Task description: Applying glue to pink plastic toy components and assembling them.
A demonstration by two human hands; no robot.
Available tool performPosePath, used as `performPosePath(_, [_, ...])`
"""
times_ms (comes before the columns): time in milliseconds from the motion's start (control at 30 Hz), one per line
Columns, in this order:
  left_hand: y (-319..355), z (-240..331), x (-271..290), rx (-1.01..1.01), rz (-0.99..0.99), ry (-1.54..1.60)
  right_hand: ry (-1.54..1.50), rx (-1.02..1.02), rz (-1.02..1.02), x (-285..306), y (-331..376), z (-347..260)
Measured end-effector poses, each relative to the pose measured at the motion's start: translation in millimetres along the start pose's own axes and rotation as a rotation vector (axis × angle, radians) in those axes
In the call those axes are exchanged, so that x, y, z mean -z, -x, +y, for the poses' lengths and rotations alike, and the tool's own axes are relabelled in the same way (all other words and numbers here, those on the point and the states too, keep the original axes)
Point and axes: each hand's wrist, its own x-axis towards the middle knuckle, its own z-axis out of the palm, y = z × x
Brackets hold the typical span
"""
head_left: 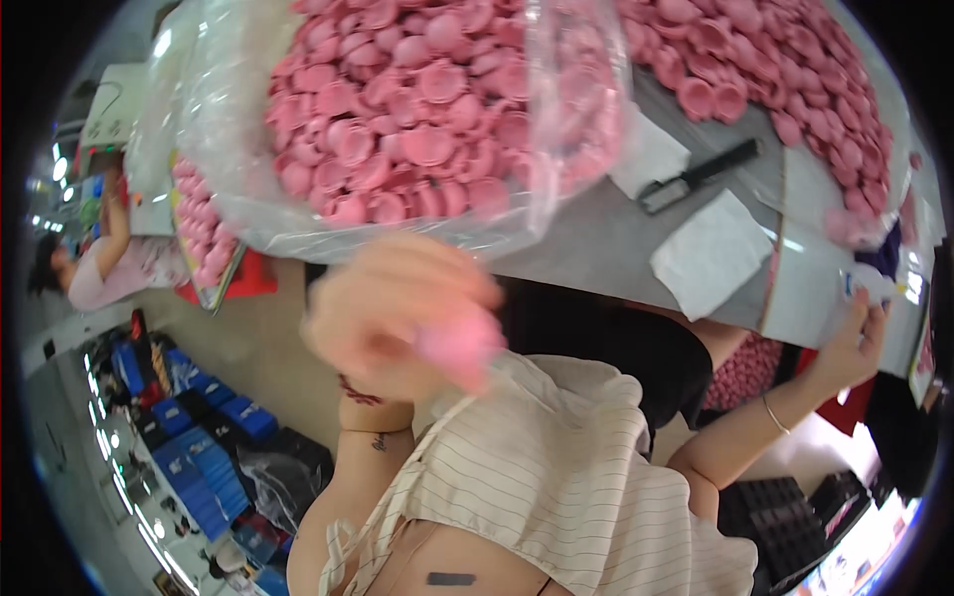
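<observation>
Left hand (388, 303) grips pink piece (462, 346), right (857, 346) white object (857, 278); grey table (601, 240) ahead, boxes (204, 472) leftward.

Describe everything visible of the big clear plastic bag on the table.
The clear plastic bag looks like thin, glossy, wrinkled film. It lies on the grey table, its near side at the table's front edge, bulging with a heap of small pink rounded pieces, many of them cup-shaped. Film bunches up on its left, and a shiny fold runs down its right side. Its far end is cut off by the picture's top. The blurred left hand overlaps its near edge; contact cannot be told.
</observation>
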Motion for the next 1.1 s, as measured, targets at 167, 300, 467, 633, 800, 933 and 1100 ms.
performPosePath(167, [-1,-26,141,0.188,0.492,-0.922,-0.791,-0.12,-0.029,-6,15,-28])
performPosePath(300, [0,-32,185,0.632,0.534,-1.281,-1.052,-0.032,-0.1,2,13,-17])
performPosePath(467, [7,-47,212,0.331,0.376,-1.593,-1.09,-0.068,-0.114,5,15,-19])
performPosePath(633, [-21,-23,133,-0.105,0.729,-0.964,-1.366,-0.177,-0.133,11,22,-35])
performPosePath(800, [-31,-17,80,0.333,-0.215,-1.014,-1.488,-0.172,-0.252,13,29,-47])
performPosePath(933, [-37,-20,70,0.37,-0.109,-0.853,-1.521,-0.194,-0.246,18,30,-40])
performPosePath(1100, [-44,-24,63,0.26,-0.232,-0.843,-1.485,-0.18,-0.278,19,36,-41])
